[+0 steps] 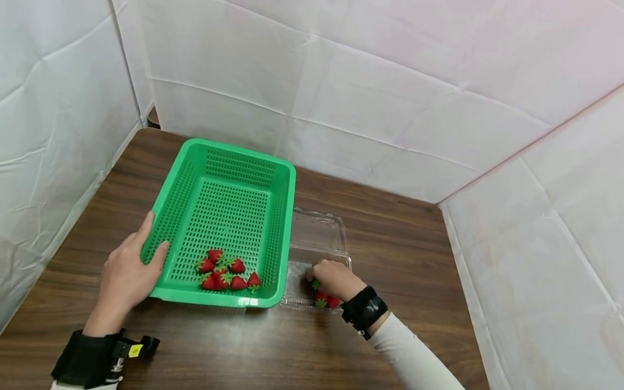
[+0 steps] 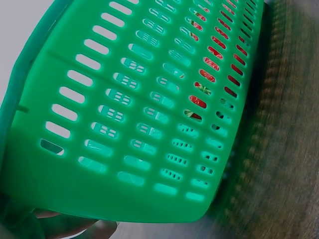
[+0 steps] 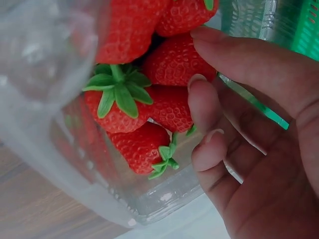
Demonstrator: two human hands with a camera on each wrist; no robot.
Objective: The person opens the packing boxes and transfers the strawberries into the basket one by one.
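Steadying the green basket (image 1: pixel 229 211) with my left hand (image 1: pixel 128 273), its grip curled over the rim, my right hand (image 1: pixel 336 279) pinches strawberries (image 3: pixel 149 99) inside the clear box (image 1: pixel 319 238).

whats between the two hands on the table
In the head view, the green perforated plastic basket, with strawberries at its near end, sits between the left hand gripping its rim and the right hand in the clear plastic clamshell container.
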